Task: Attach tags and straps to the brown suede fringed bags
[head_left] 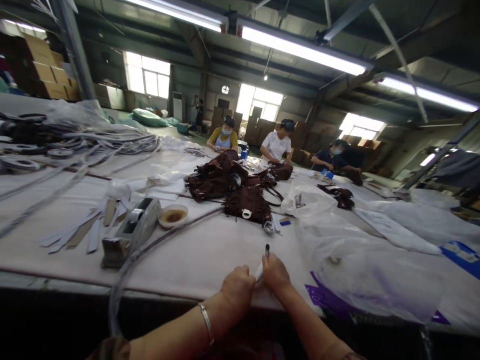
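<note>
Head cam: left hand (237, 291) and right hand (276, 272) are both curled closed, with a small white piece (259, 273) pinched right between them. It's pale, slim, mostly covered. A dark pen-like stick (267, 251) pokes up from the right fist.

The single head-worn view looks forward and down from the near edge of the table (195, 262). It tilts sideways, with the left hand (238, 290) and right hand (276, 273) close below and windows (148, 75) far off
</note>
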The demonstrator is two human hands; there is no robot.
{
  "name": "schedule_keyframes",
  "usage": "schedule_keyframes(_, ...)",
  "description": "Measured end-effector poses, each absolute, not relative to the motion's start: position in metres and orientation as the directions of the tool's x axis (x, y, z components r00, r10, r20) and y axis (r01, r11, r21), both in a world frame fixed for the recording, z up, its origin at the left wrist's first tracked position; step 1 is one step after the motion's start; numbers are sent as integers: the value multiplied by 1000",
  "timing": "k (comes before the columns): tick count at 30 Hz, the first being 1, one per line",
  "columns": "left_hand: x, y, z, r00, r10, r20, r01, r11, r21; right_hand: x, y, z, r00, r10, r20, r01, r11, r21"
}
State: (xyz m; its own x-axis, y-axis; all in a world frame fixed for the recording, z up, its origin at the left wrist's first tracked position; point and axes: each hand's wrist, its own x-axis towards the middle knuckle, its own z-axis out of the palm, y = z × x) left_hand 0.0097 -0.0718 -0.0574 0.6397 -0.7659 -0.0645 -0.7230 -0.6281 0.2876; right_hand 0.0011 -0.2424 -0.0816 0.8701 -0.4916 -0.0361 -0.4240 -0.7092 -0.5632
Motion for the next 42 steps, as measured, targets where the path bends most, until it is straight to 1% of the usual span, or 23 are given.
schedule_keyframes(3,13,-65,-56,574,-818,-17,-784,-556,276,-2,-243,-84,922,-384,-37,-355,-807,-472)
schedule_keyframes(4,17,-61,-57,567,-823,-16,-790,-550,270,-3,-244,-84,946,-323,-34,-304,-845,-440)
schedule_keyframes(5,21,-57,-58,570,-821,-23,-789,-555,265,-5,-246,-82,971,-238,-32,-230,-885,-404)
schedule_keyframes(7,31,-49,-61,592,-805,-24,-772,-576,270,-7,-251,-78,999,-20,-42,-33,-939,-343)
schedule_keyframes(9,40,-43,-66,620,-784,26,-750,-584,311,-9,-255,-71,981,180,-69,150,-937,-316)
schedule_keyframes(10,44,-41,-68,626,-778,62,-747,-574,336,-9,-256,-68,968,241,-77,206,-928,-311)
schedule_keyframes(11,47,-40,-69,620,-779,96,-752,-555,354,-9,-256,-64,956,283,-80,249,-923,-293)
schedule_keyframes(13,50,-39,-71,576,-806,140,-788,-501,357,-8,-253,-59,939,335,-74,315,-928,-200)
schedule_keyframes(15,52,-40,-71,515,-845,144,-829,-449,335,-7,-248,-56,928,368,-64,362,-928,-91)
schedule_keyframes(17,53,-41,-72,482,-865,140,-850,-424,312,-6,-241,-56,915,402,-46,401,-916,-12)
schedule_keyframes(19,53,-43,-73,476,-868,139,-859,-424,288,-5,-234,-56,901,434,-24,434,-900,31)
schedule_keyframes(21,54,-44,-74,468,-872,145,-868,-423,261,-5,-229,-58,890,457,-10,457,-888,47)
schedule_keyframes(26,54,-42,-79,413,-884,218,-906,-373,202,-3,-224,-66,875,484,30,484,-875,1)
schedule_keyframes(29,54,-40,-82,382,-873,303,-921,-335,197,-2,-228,-74,864,489,117,498,-865,-61)
schedule_keyframes(31,56,-41,-83,380,-864,331,-923,-330,199,-2,-231,-81,862,470,188,495,-862,-113)
schedule_keyframes(33,57,-42,-84,381,-867,323,-923,-334,193,-3,-232,-86,874,428,230,469,-866,-173)
schedule_keyframes(36,59,-43,-83,363,-886,289,-929,-320,187,-3,-231,-92,901,368,231,419,-875,-243)
schedule_keyframes(39,61,-45,-81,355,-895,269,-930,-308,203,-3,-229,-90,909,342,239,405,-862,-307)
schedule_keyframes(42,62,-45,-81,346,-904,251,-932,-298,208,-5,-231,-84,923,299,240,378,-818,-434)
